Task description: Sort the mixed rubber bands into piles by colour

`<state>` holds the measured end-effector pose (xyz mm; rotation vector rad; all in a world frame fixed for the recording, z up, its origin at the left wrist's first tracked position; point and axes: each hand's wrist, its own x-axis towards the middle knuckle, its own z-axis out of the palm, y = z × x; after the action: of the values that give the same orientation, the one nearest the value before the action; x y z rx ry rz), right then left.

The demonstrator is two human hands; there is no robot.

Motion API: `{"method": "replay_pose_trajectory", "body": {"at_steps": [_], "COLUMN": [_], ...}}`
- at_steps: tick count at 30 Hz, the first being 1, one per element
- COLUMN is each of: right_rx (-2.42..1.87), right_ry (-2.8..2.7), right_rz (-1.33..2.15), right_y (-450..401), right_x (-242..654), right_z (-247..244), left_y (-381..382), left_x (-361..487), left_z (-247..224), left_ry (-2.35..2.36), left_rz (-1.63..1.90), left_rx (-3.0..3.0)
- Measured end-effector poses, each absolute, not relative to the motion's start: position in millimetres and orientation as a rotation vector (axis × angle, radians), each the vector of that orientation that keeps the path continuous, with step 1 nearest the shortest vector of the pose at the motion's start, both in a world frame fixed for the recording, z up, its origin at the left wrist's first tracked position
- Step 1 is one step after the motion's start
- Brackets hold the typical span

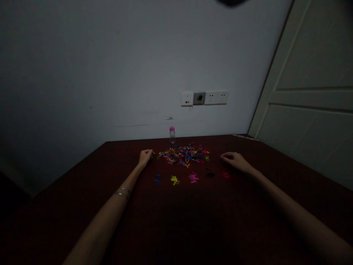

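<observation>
A heap of small multicoloured rubber bands (186,154) lies spread on the dark red table. My left hand (145,157) rests just left of the heap with its fingers curled closed; whether anything is in them is hidden. To the right of the heap, my right hand (234,159) lies with thumb and fingers drawn together, and I cannot make out anything in the pinch. In front of the heap runs a row of small groups: blue bands (157,180), yellow bands (174,180), pink bands (193,177), dark bands (209,175) and red bands (225,175), the last nearest my right hand.
Behind the heap stands a small clear bottle (172,137) with a pink top. The table (171,217) meets a pale wall (124,73) carrying a row of sockets (216,98). A panelled door (309,92) is on the right. The light is dim.
</observation>
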<state>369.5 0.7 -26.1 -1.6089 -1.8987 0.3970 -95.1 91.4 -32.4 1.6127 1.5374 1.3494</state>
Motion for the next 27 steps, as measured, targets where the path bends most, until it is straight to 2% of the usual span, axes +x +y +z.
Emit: {"method": "replay_pose_trajectory", "body": {"at_steps": [4, 8, 20, 27], "right_rx": [-1.56, -1.624, -1.698, -1.699], "right_ry": [-2.023, -2.077, -2.072, -2.091], "right_rz": [0.157, 0.066, -0.008, -0.023], "right_y": [20.3, 29.1, 28.1, 30.8], "right_x": [362.7, 360.1, 357.4, 357.5], "right_z": [-40.1, -54.2, -62.2, -63.8], "left_y": [90.4, 90.4, 86.9, 84.4], "left_x": [-95.5, -95.7, -93.6, -87.6], "left_z": [-32.8, -33.5, -30.9, -26.2], "left_ry": [1.522, 1.519, 1.558, 1.682], "left_rz": [1.349, 1.329, 1.237, 1.308], "left_rx": [1.631, 1.642, 1.712, 1.767]}}
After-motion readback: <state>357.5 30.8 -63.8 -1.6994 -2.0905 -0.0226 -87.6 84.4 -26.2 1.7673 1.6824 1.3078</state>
